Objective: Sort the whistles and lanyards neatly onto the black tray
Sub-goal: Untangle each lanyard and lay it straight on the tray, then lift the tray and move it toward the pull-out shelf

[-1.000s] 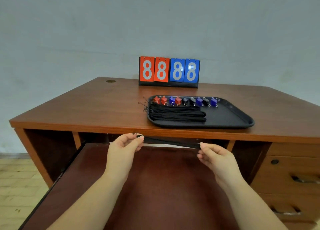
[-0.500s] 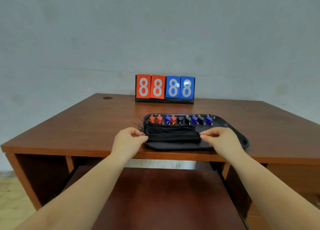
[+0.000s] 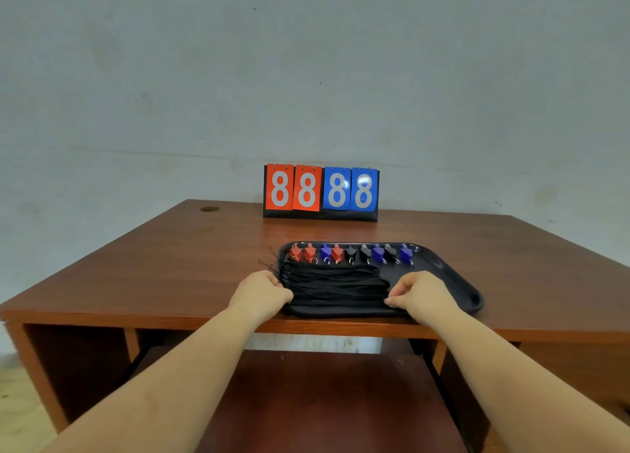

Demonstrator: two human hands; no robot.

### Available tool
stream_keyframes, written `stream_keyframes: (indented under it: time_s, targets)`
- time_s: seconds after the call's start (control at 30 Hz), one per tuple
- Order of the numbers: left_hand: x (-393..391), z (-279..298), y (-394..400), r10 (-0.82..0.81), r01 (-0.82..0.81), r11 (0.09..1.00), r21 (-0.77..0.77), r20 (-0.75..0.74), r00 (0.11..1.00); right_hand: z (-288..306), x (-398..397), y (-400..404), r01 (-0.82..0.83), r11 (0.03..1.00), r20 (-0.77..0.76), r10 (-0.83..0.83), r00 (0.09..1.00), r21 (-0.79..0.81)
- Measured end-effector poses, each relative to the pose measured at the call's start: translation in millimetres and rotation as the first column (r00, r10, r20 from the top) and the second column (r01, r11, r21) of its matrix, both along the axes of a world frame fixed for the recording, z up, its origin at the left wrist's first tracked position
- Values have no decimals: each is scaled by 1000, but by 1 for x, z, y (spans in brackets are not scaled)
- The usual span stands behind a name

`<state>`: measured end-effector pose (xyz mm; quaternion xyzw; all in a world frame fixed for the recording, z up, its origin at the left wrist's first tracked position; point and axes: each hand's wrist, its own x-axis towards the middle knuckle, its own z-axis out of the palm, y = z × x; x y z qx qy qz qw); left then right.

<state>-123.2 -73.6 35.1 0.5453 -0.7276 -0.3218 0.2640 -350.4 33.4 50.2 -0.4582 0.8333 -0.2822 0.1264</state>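
Nearly done | whistles [image 3: 351, 253] lined on tray [image 3: 456, 282] | I see left hand [image 3: 260, 294], right hand [image 3: 421, 296] seemingly pinching lanyards [image 3: 337, 287], centre frame

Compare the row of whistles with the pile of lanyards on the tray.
The whistles are red, blue and black; the lanyards are all black. The whistles stand in a row along the tray's far edge; the lanyards lie stacked nearer. No hand touches the whistles; the left hand and right hand hold the lanyards' ends. Both sit on the tray.
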Motion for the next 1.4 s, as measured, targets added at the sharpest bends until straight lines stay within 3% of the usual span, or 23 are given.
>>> stream_keyframes:
  time_s: [0.4,0.53,0.67,0.83,1.03,1.4]
  targets:
    - [11,7,-7,-82,81,989,127,7,997,-2,-17,15,15,999,-63,-17,998,-42]
    - [18,12,-21,-145,131,972,197,62,987,-3,-49,18,102,994,-149,-105,983,-23]
    - [19,17,-36,-169,126,936,328,107,980,-6,-74,17,216,972,-338,-175,925,88]
    - [18,24,-42,-265,200,912,358,141,954,-11,-102,0,269,950,-404,-187,895,157]
    - [16,22,-51,-322,245,922,299,245,914,-22,-127,-17,242,960,-284,-195,939,141]
    - [29,16,-47,-278,234,935,268,140,950,-22,-118,-4,243,970,-160,-236,959,29]
